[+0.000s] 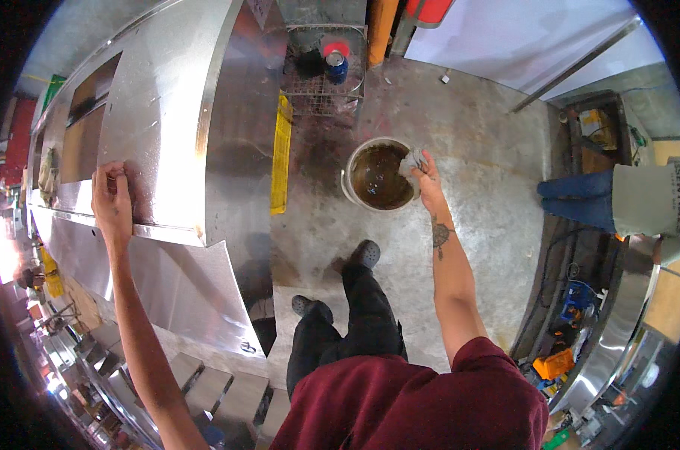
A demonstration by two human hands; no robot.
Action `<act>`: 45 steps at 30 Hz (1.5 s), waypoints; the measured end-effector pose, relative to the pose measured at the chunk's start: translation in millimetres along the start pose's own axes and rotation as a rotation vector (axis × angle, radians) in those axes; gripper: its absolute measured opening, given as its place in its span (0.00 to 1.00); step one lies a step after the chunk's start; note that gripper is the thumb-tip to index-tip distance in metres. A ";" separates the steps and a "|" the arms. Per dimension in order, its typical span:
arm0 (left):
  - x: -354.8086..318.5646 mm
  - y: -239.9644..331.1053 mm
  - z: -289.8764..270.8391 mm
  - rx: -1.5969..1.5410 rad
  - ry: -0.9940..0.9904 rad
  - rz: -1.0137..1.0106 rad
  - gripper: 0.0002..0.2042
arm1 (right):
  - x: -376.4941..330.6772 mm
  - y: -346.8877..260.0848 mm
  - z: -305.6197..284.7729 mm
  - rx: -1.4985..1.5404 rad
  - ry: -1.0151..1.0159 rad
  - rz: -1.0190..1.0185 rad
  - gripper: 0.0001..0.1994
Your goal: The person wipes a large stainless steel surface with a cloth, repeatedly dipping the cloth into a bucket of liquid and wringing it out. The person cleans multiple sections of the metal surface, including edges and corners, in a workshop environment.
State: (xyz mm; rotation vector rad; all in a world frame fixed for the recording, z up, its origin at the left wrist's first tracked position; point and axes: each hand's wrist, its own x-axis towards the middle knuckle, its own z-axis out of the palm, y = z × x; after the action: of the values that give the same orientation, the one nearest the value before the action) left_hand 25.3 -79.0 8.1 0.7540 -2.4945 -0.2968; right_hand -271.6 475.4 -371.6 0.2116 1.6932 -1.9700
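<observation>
Left hand (pixel 112 201) flat, fingers curled over edge of steel hood panel (pixel 167 127), bracing. Yellow strip (pixel 281 154) beside panel. Right hand (pixel 428 180) clenched on grey rag (pixel 413 160) above rim of white bucket (pixel 378 175) holding murky brown water, standing on concrete floor (pixel 475 150). Risk: drips make floor slick underfoot; sharp panel edge could cut bracing fingers.

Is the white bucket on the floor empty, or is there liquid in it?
Not empty. The bucket stands upright and holds murky brown liquid; the right hand holds a rag over its rim.
</observation>
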 end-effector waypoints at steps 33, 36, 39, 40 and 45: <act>-1.8 7.0 -3.0 0.029 -0.045 -0.052 0.10 | -25.6 -99.4 17.1 -1.111 0.167 -0.634 0.11; -1.5 6.8 -2.0 -0.016 -0.030 -0.025 0.09 | -22.6 -83.9 17.8 -1.134 0.092 -0.452 0.12; -1.9 7.9 -3.1 -0.004 -0.034 -0.056 0.09 | -19.0 -66.5 19.2 -1.084 0.059 -0.446 0.13; -2.1 8.7 -3.7 -0.002 -0.040 -0.049 0.09 | -18.0 -61.7 19.9 -1.030 0.073 -0.431 0.14; -2.5 10.3 -4.1 0.047 -0.040 -0.035 0.09 | -19.9 -51.5 21.5 -0.628 0.308 -0.279 0.16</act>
State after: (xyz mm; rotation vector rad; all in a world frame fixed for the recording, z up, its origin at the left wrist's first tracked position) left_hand 24.6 -69.4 14.1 0.8194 -2.5355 -0.2688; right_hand -275.1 464.5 -313.5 0.0479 2.5668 -1.5291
